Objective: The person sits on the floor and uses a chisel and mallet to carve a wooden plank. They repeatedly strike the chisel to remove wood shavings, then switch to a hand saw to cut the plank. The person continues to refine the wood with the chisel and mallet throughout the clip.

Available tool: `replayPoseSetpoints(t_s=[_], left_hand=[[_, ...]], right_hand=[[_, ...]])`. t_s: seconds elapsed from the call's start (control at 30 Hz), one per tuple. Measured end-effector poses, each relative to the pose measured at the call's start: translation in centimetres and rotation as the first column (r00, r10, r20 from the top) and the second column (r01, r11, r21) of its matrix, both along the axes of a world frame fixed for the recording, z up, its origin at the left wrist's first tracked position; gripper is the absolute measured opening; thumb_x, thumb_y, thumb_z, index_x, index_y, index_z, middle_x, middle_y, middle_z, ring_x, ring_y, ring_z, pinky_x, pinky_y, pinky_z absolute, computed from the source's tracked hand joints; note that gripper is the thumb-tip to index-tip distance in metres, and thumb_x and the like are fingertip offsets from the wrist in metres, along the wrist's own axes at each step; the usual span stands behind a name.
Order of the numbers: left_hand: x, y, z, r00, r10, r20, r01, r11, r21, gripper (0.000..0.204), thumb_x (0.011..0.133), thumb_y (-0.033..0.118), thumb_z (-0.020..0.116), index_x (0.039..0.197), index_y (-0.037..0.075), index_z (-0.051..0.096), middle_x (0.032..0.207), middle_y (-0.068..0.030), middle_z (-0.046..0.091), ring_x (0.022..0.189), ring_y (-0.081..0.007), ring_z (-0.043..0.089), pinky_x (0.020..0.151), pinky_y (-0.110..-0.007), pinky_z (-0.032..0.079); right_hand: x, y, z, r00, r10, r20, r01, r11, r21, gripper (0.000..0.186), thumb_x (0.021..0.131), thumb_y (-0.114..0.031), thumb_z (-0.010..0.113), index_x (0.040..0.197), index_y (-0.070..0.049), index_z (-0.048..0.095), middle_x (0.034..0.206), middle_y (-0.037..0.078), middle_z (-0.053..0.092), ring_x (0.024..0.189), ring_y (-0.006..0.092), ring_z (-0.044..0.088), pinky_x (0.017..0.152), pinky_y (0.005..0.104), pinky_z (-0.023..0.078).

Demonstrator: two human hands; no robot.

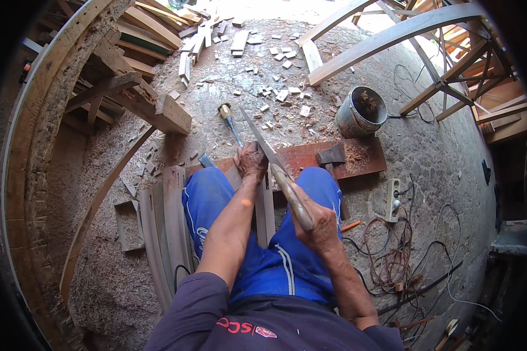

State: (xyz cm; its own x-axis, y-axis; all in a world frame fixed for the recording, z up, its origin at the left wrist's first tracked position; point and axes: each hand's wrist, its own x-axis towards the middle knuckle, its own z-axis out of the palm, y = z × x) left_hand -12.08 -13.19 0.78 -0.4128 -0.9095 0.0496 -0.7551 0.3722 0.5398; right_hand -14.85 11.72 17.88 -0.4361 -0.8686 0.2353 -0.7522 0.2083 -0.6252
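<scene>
My right hand (319, 225) is closed around the handle of a handsaw (286, 188). The saw's narrow blade points up and away, passing close beside my left hand (252, 159). That left hand is closed on the far end of a wooden piece (265, 213) lying between my thighs; its fingertips are partly hidden. Beyond it lies a chisel (234, 127) with a wooden handle, and a second flat blade (206, 161) shows by my left knee. A hammer (331, 155) rests with its head on a reddish plank (298, 164) across the ground in front of me.
A bucket (346, 120) stands past the plank's right end. Wood offcuts (282, 95) and shavings litter the ground ahead. Long wooden strips (157, 234) lie left of my leg. To the right are a power strip (392, 200), tangled cables (386, 251) and a curved wooden frame (398, 38).
</scene>
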Motion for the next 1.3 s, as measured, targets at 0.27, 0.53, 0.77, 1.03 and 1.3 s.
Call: replayPoseSetpoints(t_s=[0.27,0.53,0.77,1.03,1.3], left_hand=[[-0.6,0.1,0.3,0.995,0.006,0.099,-0.010,0.999,0.033,0.035,0.096,0.042,0.050,0.103,0.018,0.073,0.111,-0.0045,0.068,0.112,-0.0293,0.060,0.095,-0.048,0.040],[0.0,-0.3,-0.8,1.000,0.010,0.020,-0.011,0.999,0.031,0.034,0.097,0.042,0.049,0.103,0.019,0.073,0.111,-0.0046,0.068,0.113,-0.0285,0.060,0.095,-0.047,0.039],[-0.4,-0.3,-0.8,0.997,-0.012,0.080,0.013,1.000,-0.007,0.038,0.101,0.040,0.043,0.098,0.016,0.073,0.107,-0.0057,0.068,0.107,-0.0284,0.062,0.092,-0.047,0.041],[0.8,-1.2,-1.6,0.998,0.049,0.035,-0.049,0.999,-0.024,0.036,0.100,0.041,0.047,0.098,0.016,0.073,0.108,-0.0067,0.069,0.113,-0.0291,0.061,0.093,-0.048,0.041],[0.3,-0.3,-0.6,1.000,0.025,0.017,-0.024,1.000,-0.017,0.039,0.100,0.041,0.044,0.097,0.015,0.072,0.110,-0.0069,0.069,0.112,-0.0302,0.061,0.096,-0.051,0.040]], right_hand=[[1.8,10.9,4.8,0.991,0.007,-0.133,-0.014,0.999,-0.049,0.053,0.077,0.002,0.069,0.129,0.003,0.065,0.104,0.018,0.076,0.079,0.0293,0.077,0.068,0.0353,0.062],[-0.5,-0.4,-0.2,1.000,-0.002,0.027,0.002,1.000,-0.012,0.052,0.084,-0.002,0.073,0.134,0.001,0.061,0.109,0.019,0.075,0.092,0.0334,0.076,0.073,0.0372,0.062],[1.4,11.2,4.5,0.996,0.041,-0.083,-0.044,0.998,-0.034,0.052,0.078,0.002,0.068,0.130,0.004,0.065,0.113,0.020,0.074,0.083,0.0290,0.078,0.069,0.0352,0.063],[-0.6,1.6,-0.4,0.998,0.067,-0.005,-0.067,0.998,-0.006,0.061,0.080,-0.004,0.068,0.140,-0.005,0.059,0.105,0.019,0.075,0.086,0.0327,0.075,0.073,0.0387,0.062],[-0.4,7.7,4.5,0.995,0.092,-0.050,-0.094,0.994,-0.049,0.055,0.079,0.000,0.069,0.134,0.004,0.062,0.094,0.022,0.075,0.073,0.0283,0.076,0.066,0.0358,0.062]])
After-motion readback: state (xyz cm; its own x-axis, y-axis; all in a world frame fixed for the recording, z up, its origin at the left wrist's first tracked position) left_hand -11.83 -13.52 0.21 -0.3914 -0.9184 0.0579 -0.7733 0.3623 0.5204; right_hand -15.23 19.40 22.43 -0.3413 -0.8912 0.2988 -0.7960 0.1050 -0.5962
